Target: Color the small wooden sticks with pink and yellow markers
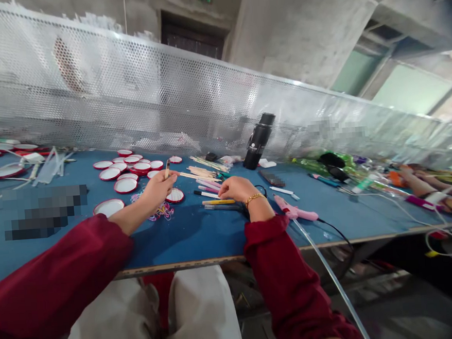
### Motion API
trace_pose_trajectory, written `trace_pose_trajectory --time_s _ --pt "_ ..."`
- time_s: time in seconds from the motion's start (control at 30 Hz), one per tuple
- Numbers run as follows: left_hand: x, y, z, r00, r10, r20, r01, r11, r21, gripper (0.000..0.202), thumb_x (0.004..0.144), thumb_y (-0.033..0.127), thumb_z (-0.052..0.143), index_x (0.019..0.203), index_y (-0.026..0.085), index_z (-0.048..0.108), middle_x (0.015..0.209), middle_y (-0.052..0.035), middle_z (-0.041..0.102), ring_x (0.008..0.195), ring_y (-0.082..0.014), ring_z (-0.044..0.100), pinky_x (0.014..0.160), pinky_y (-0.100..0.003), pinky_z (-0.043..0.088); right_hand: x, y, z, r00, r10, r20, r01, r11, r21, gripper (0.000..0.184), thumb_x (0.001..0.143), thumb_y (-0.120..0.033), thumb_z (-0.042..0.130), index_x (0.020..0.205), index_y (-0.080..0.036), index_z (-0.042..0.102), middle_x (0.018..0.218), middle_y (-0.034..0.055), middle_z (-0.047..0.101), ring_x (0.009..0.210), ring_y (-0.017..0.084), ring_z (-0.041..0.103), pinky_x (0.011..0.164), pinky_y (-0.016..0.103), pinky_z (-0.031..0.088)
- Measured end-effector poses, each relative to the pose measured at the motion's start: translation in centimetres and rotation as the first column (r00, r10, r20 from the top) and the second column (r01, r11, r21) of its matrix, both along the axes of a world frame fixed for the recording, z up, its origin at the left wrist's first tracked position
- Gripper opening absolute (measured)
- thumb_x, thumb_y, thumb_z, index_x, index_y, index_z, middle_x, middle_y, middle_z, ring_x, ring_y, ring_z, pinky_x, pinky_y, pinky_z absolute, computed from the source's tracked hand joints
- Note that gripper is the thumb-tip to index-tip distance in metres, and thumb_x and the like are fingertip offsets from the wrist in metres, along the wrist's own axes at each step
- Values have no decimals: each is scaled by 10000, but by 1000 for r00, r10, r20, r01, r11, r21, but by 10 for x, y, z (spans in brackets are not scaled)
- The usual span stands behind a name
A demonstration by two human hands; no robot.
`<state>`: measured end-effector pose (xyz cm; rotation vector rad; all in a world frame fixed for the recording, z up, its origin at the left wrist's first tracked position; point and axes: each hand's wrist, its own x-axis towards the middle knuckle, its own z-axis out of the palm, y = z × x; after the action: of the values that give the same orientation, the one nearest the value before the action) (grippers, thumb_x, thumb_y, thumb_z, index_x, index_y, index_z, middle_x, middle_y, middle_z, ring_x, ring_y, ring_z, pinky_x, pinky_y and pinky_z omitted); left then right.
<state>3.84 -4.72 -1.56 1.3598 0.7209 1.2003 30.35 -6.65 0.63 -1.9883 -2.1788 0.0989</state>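
Note:
My left hand (158, 188) is closed in a pinch on a short thin stick (167, 169), pale below with a dark upper part, held nearly upright. Just below that hand lie a small red-rimmed white disc (174, 195) and a tangle of coloured loops (162, 212). My right hand (238, 190), a gold bracelet at its wrist, is lowered over a row of pens. Its fingers are bent together, and whatever they hold is hidden. Beside it lie a white pen with a dark end (206, 194) and a yellow pen (221, 202). Wooden sticks (203, 172) lie between the hands.
Red-rimmed discs (125, 185) are piled on the blue table (184, 242). A black bottle (258, 141) stands by the perforated metal screen (189, 89). A pink glue gun (295, 210), with a long clear glue stick, lies at right. Another person's hands (412, 176) are farther right.

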Motion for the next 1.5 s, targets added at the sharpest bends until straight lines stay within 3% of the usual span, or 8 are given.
trace_pose_trajectory --time_s 0.23,0.37,0.53,0.73,1.0,1.17,1.27,1.5 --pt "0 -3 3 1000 10 14 -10 999 -35 92 873 170 483 920 124 548 487 99 288 373 -27 202 381 -167 135 -11 1 -6 997 -36 76 39 998 -39 144 530 -188 813 628 -263 740 714 9 721 698 187 627 624 274 377" --pt "0 -3 3 998 16 57 -14 999 -42 101 875 211 500 894 130 557 479 98 276 376 -30 198 388 -167 141 -12 -5 5 996 67 -58 -63 995 78 102 699 -307 719 755 -223 702 803 24 711 749 169 616 648 261 406" --pt "-1 0 0 999 14 52 -14 1000 -7 163 844 299 569 842 136 569 493 87 293 395 -33 219 396 -178 142 -28 -9 18 723 383 -574 -235 919 318 239 770 -400 657 887 -194 624 742 6 659 658 131 587 584 243 444" --pt "-1 6 -7 999 1 -40 2 998 69 283 826 422 563 830 139 578 496 86 292 400 -44 214 400 -202 135 -58 -1 5 686 431 -586 -262 898 354 233 734 -396 697 835 -186 697 662 -9 621 562 97 520 521 225 421" --pt "1 8 -15 982 -37 -187 57 993 102 310 793 448 588 679 177 488 511 63 346 435 -62 272 422 -211 178 -61 0 -3 539 427 -726 -185 901 393 322 659 -418 769 871 -194 676 705 4 640 622 130 579 549 254 488" --pt "1 2 -12 964 -167 -206 194 974 118 304 818 467 566 812 164 592 519 66 313 440 -66 250 428 -213 161 -69 0 -7 310 385 -869 -93 922 376 325 625 -404 797 823 -206 633 673 -35 588 568 92 531 538 232 478" --pt "0 0 -10 954 -224 -198 250 961 116 314 842 473 533 828 164 582 510 70 298 434 -68 243 427 -215 163 -76 0 -10 171 360 -917 -156 929 336 308 700 -454 736 836 -200 627 616 -52 555 512 67 481 502 208 431" --pt "12 -5 -7 958 -242 -154 263 956 133 312 848 467 539 757 168 525 501 66 313 435 -64 260 434 -210 183 -82 -2 -5 156 445 -882 -86 895 437 336 812 -505 617 758 -179 673 518 -31 537 459 68 453 427 205 333"
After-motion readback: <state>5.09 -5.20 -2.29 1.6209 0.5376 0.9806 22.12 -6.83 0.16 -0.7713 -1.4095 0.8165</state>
